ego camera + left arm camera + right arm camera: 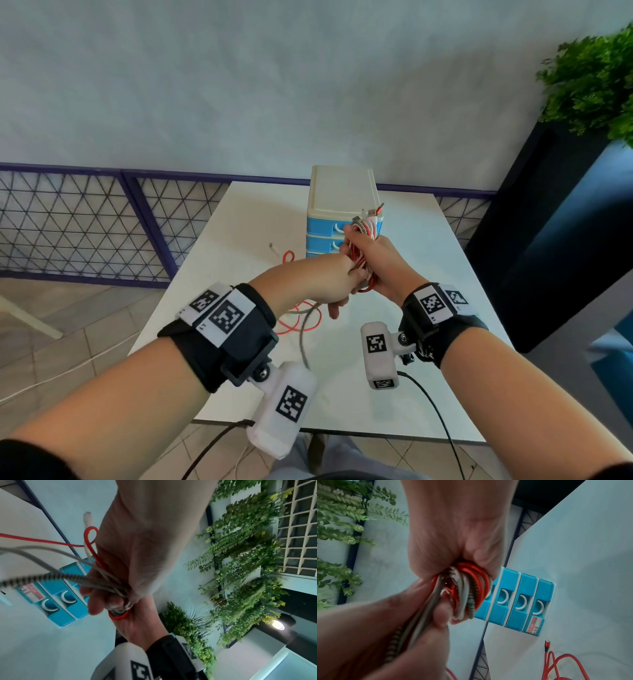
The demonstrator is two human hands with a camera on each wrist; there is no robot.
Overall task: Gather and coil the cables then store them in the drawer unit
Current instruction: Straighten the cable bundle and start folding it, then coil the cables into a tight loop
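My right hand [371, 265] grips a coil of red, white and striped cables [367, 233] in front of the blue drawer unit [325, 224]; plug ends stick up above the fist. In the right wrist view the cable coil [471, 588] loops round its fingers. My left hand [337, 284] holds the trailing strands just below, thumb and fingers curled on them. The left wrist view has those trailing strands [96, 577] running off to the left. Loose red and grey cable tails [301, 318] hang to the white table [222, 240]. All drawers of the drawer unit [520, 601] look closed.
A white plug end [274, 247] and a red loop lie on the table left of the unit. A black planter [548, 222] with green foliage stands to the right. A wire-mesh fence [85, 219] runs behind the table; tiled floor lies on the left.
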